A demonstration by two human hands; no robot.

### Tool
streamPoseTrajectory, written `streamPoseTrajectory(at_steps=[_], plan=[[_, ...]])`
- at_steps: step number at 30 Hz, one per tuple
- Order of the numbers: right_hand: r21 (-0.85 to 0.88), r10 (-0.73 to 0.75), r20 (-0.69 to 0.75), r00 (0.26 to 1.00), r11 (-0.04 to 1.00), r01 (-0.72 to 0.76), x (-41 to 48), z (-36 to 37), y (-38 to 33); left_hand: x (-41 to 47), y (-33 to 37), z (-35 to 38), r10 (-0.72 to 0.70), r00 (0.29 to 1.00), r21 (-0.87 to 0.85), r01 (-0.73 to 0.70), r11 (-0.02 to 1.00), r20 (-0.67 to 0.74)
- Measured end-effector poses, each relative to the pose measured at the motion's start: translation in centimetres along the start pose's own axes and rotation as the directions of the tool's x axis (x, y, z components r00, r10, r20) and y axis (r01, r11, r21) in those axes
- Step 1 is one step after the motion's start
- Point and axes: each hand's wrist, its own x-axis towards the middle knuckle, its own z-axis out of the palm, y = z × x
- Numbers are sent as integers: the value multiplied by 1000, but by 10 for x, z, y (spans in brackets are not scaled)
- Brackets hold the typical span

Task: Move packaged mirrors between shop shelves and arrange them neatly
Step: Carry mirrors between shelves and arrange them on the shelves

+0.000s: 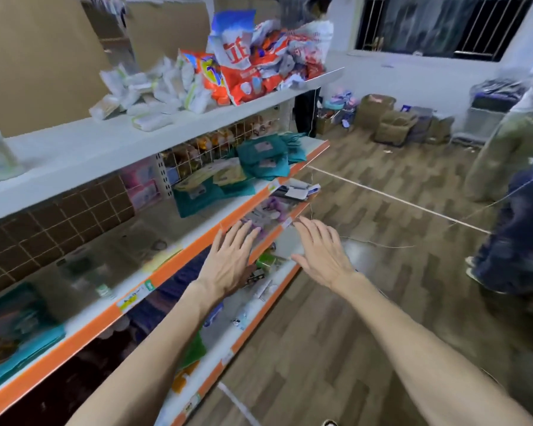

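Both my arms reach forward toward the orange-edged shop shelves. My left hand is spread with straight fingers in front of a lower shelf, and holds nothing. My right hand is also open, fingers straight, out over the shelf's end near the aisle. Just beyond my fingertips lie purple-and-clear packaged items on that shelf; blur hides whether they are mirrors. Teal packages are stacked on the middle shelf above them.
The top white shelf carries white packs and orange and blue bags. A person stands in the aisle at the right. Cardboard boxes sit by the far wall. A thin cord runs across the wood-look floor.
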Motion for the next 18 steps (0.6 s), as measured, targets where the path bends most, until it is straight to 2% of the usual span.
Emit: streamPoseTrajectory(at_steps=[9, 15, 18], plan=[[48, -28, 10, 1000, 999, 27, 81, 40, 137, 170, 51, 25, -25, 1000, -57, 24, 998, -5], [58, -74, 35, 997, 996, 72, 121, 64, 199, 240, 66, 44, -114, 993, -76, 117, 990, 37], [73, -69, 35, 997, 995, 66, 141, 77, 223, 271, 71, 48, -112, 993, -47, 113, 992, 34]])
